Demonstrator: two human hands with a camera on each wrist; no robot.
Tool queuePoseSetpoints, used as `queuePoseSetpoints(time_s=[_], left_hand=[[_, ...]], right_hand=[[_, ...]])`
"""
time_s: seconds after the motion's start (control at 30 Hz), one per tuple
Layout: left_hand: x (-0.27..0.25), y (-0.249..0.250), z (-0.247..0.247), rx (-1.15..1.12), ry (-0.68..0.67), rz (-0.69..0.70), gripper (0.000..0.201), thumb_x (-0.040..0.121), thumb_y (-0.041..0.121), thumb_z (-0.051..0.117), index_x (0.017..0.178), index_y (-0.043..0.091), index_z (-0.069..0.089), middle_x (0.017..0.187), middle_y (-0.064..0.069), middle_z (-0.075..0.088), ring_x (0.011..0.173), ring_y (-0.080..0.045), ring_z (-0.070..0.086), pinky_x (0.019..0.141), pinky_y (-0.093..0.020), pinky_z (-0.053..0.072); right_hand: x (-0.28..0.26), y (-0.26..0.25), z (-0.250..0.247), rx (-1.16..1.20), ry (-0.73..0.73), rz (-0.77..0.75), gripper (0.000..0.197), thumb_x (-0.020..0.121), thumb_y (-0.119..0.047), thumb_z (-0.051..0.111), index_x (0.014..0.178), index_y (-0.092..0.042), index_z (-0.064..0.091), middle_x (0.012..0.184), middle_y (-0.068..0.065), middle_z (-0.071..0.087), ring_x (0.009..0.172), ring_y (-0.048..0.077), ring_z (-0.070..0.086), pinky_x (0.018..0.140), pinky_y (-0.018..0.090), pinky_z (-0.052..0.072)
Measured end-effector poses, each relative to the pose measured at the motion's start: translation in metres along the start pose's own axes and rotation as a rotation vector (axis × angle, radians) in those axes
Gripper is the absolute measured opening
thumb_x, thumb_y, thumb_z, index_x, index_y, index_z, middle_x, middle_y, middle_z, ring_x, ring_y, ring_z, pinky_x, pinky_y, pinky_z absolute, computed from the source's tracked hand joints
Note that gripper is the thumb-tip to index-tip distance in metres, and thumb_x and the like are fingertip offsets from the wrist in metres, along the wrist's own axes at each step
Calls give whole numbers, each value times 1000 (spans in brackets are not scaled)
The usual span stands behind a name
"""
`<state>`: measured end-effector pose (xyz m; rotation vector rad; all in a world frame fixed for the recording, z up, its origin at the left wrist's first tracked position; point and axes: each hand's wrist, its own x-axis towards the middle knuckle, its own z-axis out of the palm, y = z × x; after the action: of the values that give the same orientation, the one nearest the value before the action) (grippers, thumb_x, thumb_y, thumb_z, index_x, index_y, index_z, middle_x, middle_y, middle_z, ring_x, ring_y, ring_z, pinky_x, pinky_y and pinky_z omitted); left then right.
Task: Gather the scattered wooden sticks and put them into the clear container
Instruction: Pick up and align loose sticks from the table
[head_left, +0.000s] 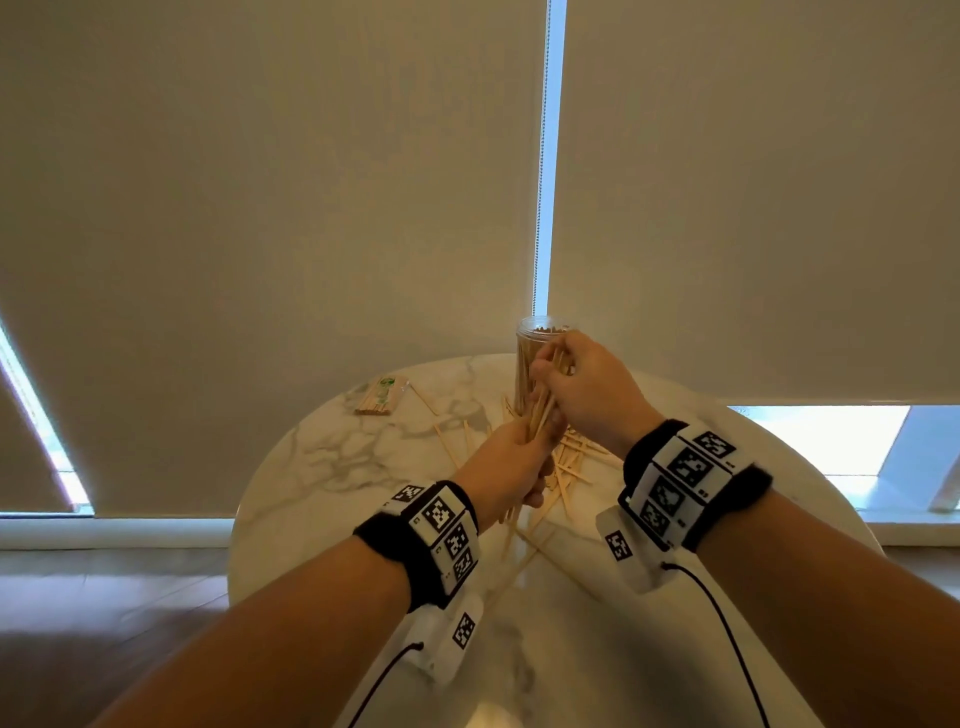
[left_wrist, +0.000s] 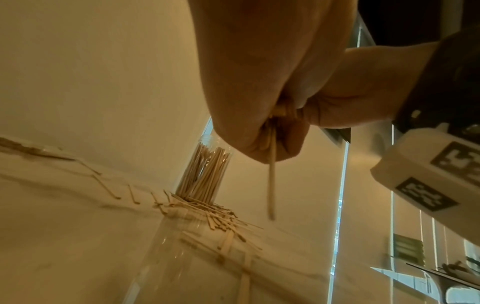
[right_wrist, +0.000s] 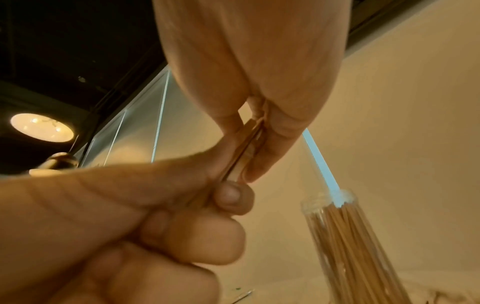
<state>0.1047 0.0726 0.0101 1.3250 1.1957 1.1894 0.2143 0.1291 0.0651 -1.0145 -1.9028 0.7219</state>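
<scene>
We note a round marble-patterned table (head_left: 332, 467) standing before drawn beige roller blinds (head_left: 260, 208), with wood flooring (head_left: 104, 597) at lower left. On the far side of the table stands the clear container (head_left: 525, 364), upright, uncapped and already well filled with sticks. Loose wooden sticks (head_left: 571, 467) lie scattered on the tabletop just in front of its base and toward the near edge. We observe the left hand (head_left: 511, 467) raised above the pile, fingers curled round a bundle of sticks (head_left: 540, 410); one stick hangs down below the fist in the left wrist view. The right hand (head_left: 582, 389) meets it in front of the container, thumb and fingers pinching the upper part of the same bundle. A small packet of sticks (head_left: 379, 397) rests at the far left of the table.
</scene>
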Motion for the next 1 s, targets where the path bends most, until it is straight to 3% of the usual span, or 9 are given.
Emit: queuePoseSetpoints(time_s=[0.1, 0.23, 0.33, 0.43, 0.6, 0.7, 0.87, 0.93, 1.0], left_hand=[[1, 5, 4, -94, 5, -43, 31, 102, 41, 47, 83, 17, 43, 57, 4, 37, 46, -10, 28, 41, -22, 28], [4, 10, -4, -226, 114, -14, 35, 100, 49, 46, 86, 18, 48, 59, 4, 36, 47, -9, 30, 43, -24, 30], [12, 14, -20, -358, 305, 2, 27, 104, 40, 43, 96, 16, 50, 60, 4, 43, 48, -9, 38, 50, -28, 40], [21, 15, -30, -553, 404, 30, 17, 106, 31, 41, 100, 14, 41, 59, 3, 39, 47, -12, 36, 52, -30, 45], [17, 10, -26, -435, 419, 54, 25, 106, 37, 38, 108, 14, 46, 75, -5, 56, 61, -17, 54, 54, -31, 49], [17, 9, -26, -424, 449, 58, 26, 105, 40, 36, 106, 17, 49, 89, -9, 63, 67, -17, 59, 52, -30, 51], [21, 12, -24, -450, 475, 62, 31, 105, 43, 34, 111, 15, 47, 91, -7, 68, 67, -15, 60, 58, -32, 53], [20, 11, -22, -436, 446, 47, 32, 106, 43, 33, 113, 15, 47, 93, -6, 70, 68, -16, 60, 56, -31, 53], [18, 9, -18, -392, 383, 6, 36, 105, 43, 33, 116, 14, 50, 97, -7, 72, 68, -17, 63, 55, -32, 51]], right_hand=[[0, -4, 0, -127, -79, -40, 26, 103, -28, 46, 89, -19, 66, 84, -5, 70, 76, 7, 67, 67, 21, 46], [-2, 0, 2, -57, -138, 22, 45, 98, -56, 44, 125, -22, 56, 109, -1, 67, 101, 17, 65, 89, 38, 53], [-15, 4, 2, -165, -372, 187, 77, 83, -76, 52, 132, -17, 49, 110, 1, 68, 94, 16, 70, 87, 43, 58], [-35, 7, 11, -119, -710, 407, 62, 89, -53, 66, 127, -7, 50, 106, 9, 72, 87, 19, 72, 85, 38, 60], [-35, 10, 23, 72, -638, 358, 28, 84, -13, 71, 108, -10, 55, 85, 9, 52, 67, 16, 48, 64, 30, 47], [-36, 4, 26, 66, -660, 300, 27, 81, -12, 68, 104, -15, 54, 88, 9, 46, 72, 18, 44, 60, 28, 43], [-37, -2, 24, 144, -632, 280, 24, 89, -11, 62, 111, -11, 54, 78, 1, 53, 67, 12, 43, 56, 23, 39], [-34, 0, 25, 75, -586, 237, 30, 92, -19, 62, 120, -13, 53, 79, 1, 58, 66, 11, 47, 54, 22, 42], [-33, 5, 28, -82, -567, 162, 22, 98, -28, 55, 116, -16, 54, 81, 2, 62, 64, 12, 52, 53, 25, 46]])
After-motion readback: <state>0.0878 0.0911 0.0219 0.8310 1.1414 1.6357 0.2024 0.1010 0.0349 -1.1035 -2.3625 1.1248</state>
